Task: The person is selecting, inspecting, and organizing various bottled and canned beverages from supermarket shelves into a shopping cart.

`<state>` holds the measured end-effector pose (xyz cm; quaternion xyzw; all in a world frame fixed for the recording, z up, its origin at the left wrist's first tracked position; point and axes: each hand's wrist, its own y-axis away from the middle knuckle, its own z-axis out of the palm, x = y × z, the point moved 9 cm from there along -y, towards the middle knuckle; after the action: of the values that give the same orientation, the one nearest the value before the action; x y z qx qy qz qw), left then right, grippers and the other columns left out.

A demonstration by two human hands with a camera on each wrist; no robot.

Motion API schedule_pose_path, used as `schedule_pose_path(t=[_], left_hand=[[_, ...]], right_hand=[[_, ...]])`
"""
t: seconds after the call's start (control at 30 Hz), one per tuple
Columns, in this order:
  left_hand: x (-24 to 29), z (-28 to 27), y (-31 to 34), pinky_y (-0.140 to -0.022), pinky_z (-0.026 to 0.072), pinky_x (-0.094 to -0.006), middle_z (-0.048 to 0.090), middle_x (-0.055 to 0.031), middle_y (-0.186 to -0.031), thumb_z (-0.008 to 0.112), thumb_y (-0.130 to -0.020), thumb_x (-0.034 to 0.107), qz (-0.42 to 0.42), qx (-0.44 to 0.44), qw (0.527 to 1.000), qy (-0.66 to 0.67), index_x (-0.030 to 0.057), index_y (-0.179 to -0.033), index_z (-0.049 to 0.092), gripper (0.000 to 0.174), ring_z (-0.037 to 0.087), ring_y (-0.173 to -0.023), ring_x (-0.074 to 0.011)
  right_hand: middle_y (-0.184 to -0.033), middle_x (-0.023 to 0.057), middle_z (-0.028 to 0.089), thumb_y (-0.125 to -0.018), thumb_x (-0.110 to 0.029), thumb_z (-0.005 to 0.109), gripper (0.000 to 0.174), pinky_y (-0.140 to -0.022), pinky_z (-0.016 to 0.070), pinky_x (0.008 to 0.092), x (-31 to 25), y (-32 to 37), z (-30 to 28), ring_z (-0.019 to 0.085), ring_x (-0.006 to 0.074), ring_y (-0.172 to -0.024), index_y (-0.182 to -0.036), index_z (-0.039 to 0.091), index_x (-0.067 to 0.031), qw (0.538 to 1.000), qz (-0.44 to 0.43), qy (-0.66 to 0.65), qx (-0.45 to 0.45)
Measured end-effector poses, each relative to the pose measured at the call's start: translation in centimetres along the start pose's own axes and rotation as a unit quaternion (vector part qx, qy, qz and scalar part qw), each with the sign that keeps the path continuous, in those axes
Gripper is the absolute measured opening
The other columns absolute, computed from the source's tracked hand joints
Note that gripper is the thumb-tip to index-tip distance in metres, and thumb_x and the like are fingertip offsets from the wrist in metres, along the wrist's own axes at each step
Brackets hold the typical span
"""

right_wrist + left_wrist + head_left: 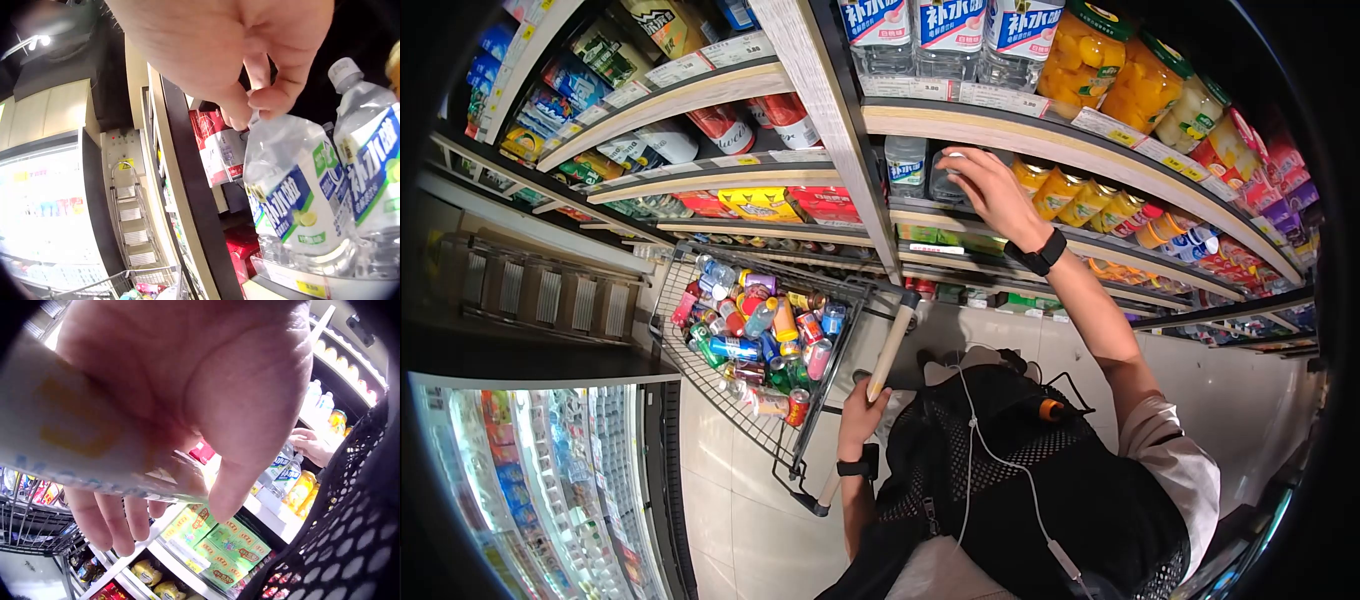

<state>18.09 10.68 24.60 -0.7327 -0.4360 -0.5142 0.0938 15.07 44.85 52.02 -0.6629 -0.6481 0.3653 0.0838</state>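
In the head view my left hand [863, 415] grips the pale handle [890, 345] of a wire shopping cart; close up in the left wrist view, the palm and thumb of that hand [187, 381] lie around the printed bar [69, 431]. My right hand [1005, 205] reaches into a shelf at a clear bottle [945, 185]. The right wrist view has this hand [250, 44] pinching the top of a clear bottle [300, 200] with a blue, white and green label, its cap hidden by the fingers. A similar bottle [375, 156] with a white cap stands beside it.
The cart's basket holds many cans and bottles [735, 348]. Fruit jars [1085, 60] and larger bottles [950, 35] line the shelf above. A wooden upright [840, 120] divides the shelving. A stepladder [134, 219] and a lit cooler [540, 480] stand beyond the cart.
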Motion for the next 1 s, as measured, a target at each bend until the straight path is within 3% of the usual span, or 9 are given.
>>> schedule_pose_path(t=[0.13,0.23,0.33,0.47,0.57,0.67,0.77,0.93,1.0], left_hand=[[-0.3,-0.2,-0.4,-0.061,0.0485,-0.033,0.065,-0.0168,-0.078,0.067,-0.087,0.034,0.006,0.024,0.999,0.042,0.0028,-0.12,0.053,0.048,0.063,-0.068,-0.0245],[-0.3,-0.2,-0.5,-0.059,0.0474,-0.0305,0.065,-0.0151,-0.076,0.067,-0.087,0.036,-0.033,0.003,0.998,0.047,0.0032,-0.124,0.051,0.052,0.061,-0.065,-0.0182],[-0.3,-0.2,-0.3,-0.057,0.0462,-0.0291,0.064,-0.0137,-0.075,0.067,-0.087,0.037,-0.039,0.001,0.998,0.054,0.0028,-0.124,0.051,0.053,0.059,-0.062,-0.0152],[-0.9,0.2,-0.5,-0.055,0.0446,-0.0281,0.063,-0.0119,-0.072,0.068,-0.087,0.035,-0.041,0.001,0.995,0.09,0.0023,-0.124,0.051,0.052,0.057,-0.06,-0.014],[-1.1,0.5,-0.5,-0.053,0.0433,-0.022,0.059,-0.0022,-0.076,0.066,-0.09,0.032,-0.057,-0.023,0.995,0.084,0.0044,-0.128,0.05,0.049,0.052,-0.061,-0.0065],[-1.6,0.7,-0.6,-0.054,0.0458,-0.0224,0.061,-0.0027,-0.078,0.066,-0.09,0.032,-0.062,-0.028,0.994,0.087,0.0043,-0.128,0.05,0.049,0.053,-0.062,-0.0067],[-0.9,0.8,-0.5,-0.052,0.0438,-0.0281,0.062,-0.0095,-0.068,0.066,-0.088,0.037,-0.048,-0.005,0.992,0.115,0.0021,-0.125,0.051,0.053,0.056,-0.056,-0.013],[-1.0,0.9,-0.6,-0.056,0.0506,-0.0242,0.064,-0.0053,-0.083,0.063,-0.091,0.035,-0.092,-0.047,0.992,0.076,0.0049,-0.129,0.049,0.05,0.06,-0.069,-0.0088],[-1.0,0.9,-0.5,-0.056,0.0512,-0.0244,0.064,-0.0053,-0.084,0.063,-0.091,0.035,-0.1,-0.051,0.99,0.081,0.0051,-0.129,0.049,0.05,0.06,-0.07,-0.0093]], right_hand=[[-0.099,0.018,0.062,-0.087,0.003,0.055,0.024,-0.062,0.0513,0.0357,2.4,-0.5,0.6,0.066,0.0262,-0.069,-0.11,0.06,-0.0023,0.991,0.123,-0.034,-0.039],[-0.065,0.0155,0.06,-0.092,-0.005,0.055,0.022,-0.053,0.0492,0.0361,4.2,-1.1,0.7,0.062,0.0246,-0.051,-0.113,0.057,-0.0007,0.99,0.135,-0.047,-0.013],[-0.07,0.0203,0.061,-0.089,-0.006,0.056,0.011,-0.058,0.05,0.043,5.0,-1.2,0.9,0.063,0.0333,-0.058,-0.097,0.058,0.0004,0.98,0.194,-0.013,-0.04],[-0.069,0.0195,0.061,-0.091,-0.014,0.056,0.015,-0.059,0.0501,0.0439,4.8,-2.1,1.0,0.062,0.0347,-0.056,-0.096,0.058,-0.0001,0.99,0.141,0.023,0.004],[-0.06,0.0116,0.059,-0.095,-0.018,0.052,0.019,-0.047,0.0491,0.0348,5.3,-2.6,1.7,0.06,0.0212,-0.045,-0.102,0.056,-0.0012,0.99,0.127,0.054,-0.011],[-0.067,0.0171,0.061,-0.088,-0.012,0.055,0.014,-0.059,0.0517,0.0425,6.7,-2.5,2.6,0.064,0.0321,-0.06,-0.091,0.059,0.0011,0.964,0.251,-0.012,-0.088],[-0.067,0.0173,0.06,-0.084,-0.007,0.055,0.01,-0.06,0.052,0.0422,7.4,-2.2,2.7,0.064,0.0314,-0.062,-0.088,0.059,0.0017,0.964,0.227,0.048,-0.134],[-0.07,0.0192,0.061,-0.08,-0.003,0.054,0.01,-0.061,0.0513,0.0428,4.9,-2.7,1.0,0.063,0.0345,-0.066,-0.085,0.06,0.0025,0.988,0.028,0.152,0.02],[-0.073,0.0204,0.061,-0.082,-0.006,0.055,0.011,-0.064,0.0509,0.0436,5.6,-2.6,1.4,0.063,0.0361,-0.07,-0.087,0.06,0.0022,0.988,0.07,0.135,-0.029]])
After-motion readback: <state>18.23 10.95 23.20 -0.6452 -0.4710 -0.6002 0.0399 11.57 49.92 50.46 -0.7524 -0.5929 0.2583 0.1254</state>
